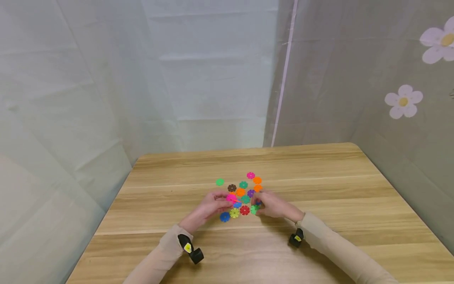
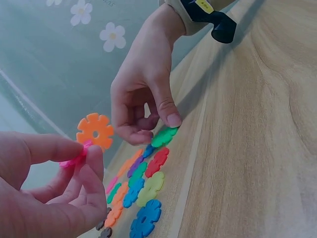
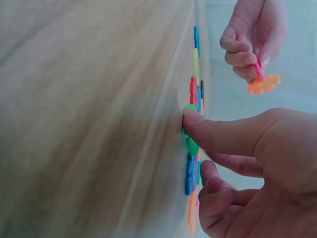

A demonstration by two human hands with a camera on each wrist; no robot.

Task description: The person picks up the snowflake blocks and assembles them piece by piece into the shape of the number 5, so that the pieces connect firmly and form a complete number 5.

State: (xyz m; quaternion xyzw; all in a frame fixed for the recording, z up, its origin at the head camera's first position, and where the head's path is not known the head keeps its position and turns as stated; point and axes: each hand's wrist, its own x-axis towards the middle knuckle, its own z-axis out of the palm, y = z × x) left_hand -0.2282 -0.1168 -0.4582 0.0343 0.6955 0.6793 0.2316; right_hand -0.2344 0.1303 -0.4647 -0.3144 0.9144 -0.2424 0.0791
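My left hand (image 1: 212, 204) pinches a pink notched plastic disc (image 1: 230, 197) between thumb and fingers, held above the table. Joined crosswise to that pink piece is an orange notched disc (image 2: 94, 132), plain in the left wrist view and nearly edge-on in the head view. My right hand (image 1: 272, 204) is low at the right side of the loose discs. Its thumb and a curled finger grip the edges of a green notched disc (image 2: 164, 137) at table level. A blue disc (image 3: 189, 174) lies close by that hand, partly covered in the head view.
Several loose discs lie grouped on the wooden table (image 1: 156, 197), among them a red disc (image 1: 244, 210), a yellow disc (image 1: 234, 213), a blue disc (image 1: 225, 217) and a brown disc (image 1: 232, 188). A light green disc (image 1: 220, 182) sits apart at the far left. Curtains hang behind.
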